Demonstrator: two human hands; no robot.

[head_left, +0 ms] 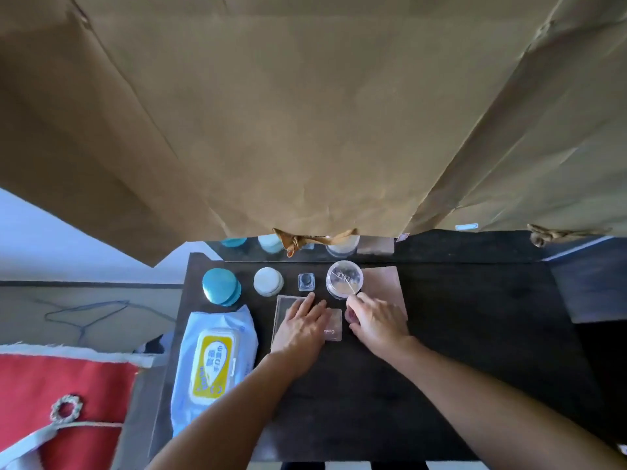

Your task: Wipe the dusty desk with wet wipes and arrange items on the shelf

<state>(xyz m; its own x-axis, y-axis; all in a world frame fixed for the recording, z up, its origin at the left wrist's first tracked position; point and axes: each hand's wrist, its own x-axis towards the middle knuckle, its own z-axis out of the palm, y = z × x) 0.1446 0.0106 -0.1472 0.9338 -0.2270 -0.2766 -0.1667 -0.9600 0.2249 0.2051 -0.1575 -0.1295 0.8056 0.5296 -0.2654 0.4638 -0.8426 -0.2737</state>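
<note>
Beside left hand, wipes pack

dark desk, teal lid

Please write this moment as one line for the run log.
left hand flat on clear case | right hand grips small round item | wipes pack closed, at desk left edge

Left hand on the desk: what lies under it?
The left hand rests flat on a clear flat case and overlaps a small pink square. The case's middle is covered, so any contents cannot be seen.
</note>
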